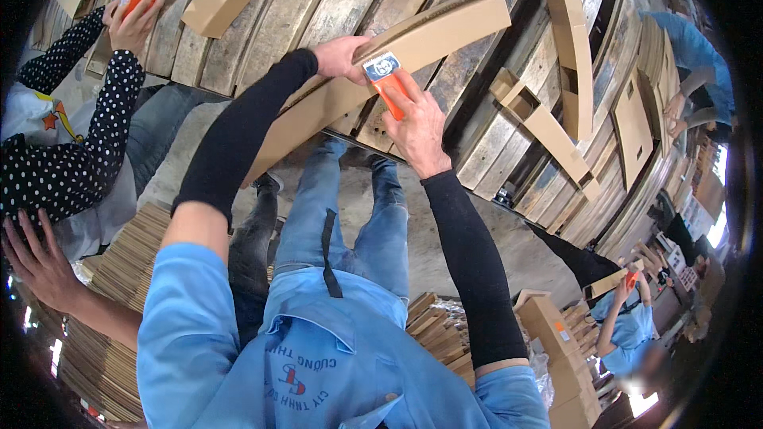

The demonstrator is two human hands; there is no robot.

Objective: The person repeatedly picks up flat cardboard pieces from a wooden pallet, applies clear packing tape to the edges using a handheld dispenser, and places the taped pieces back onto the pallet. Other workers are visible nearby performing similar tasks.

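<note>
A long, narrow brown cardboard box [445,36] slants across in front of me, from the wooden slats down past the table's near edge. My left hand [342,58] grips it around the middle, its fingertips partly hidden behind the cardboard. My right hand [420,125] is closed around an orange hand tool [390,94] whose flat head is silver and blue. That head lies against the side of the box, close to my left hand. The picture does not settle what kind of tool it is.
Wooden slats form the worktable [318,0]. Other long cardboard boxes [568,40] lie on it, with a smaller open piece [548,131] nearby. A co-worker's hand [139,20] on the left holds a similar orange tool. Stacked cardboard [119,270] stands behind at lower left.
</note>
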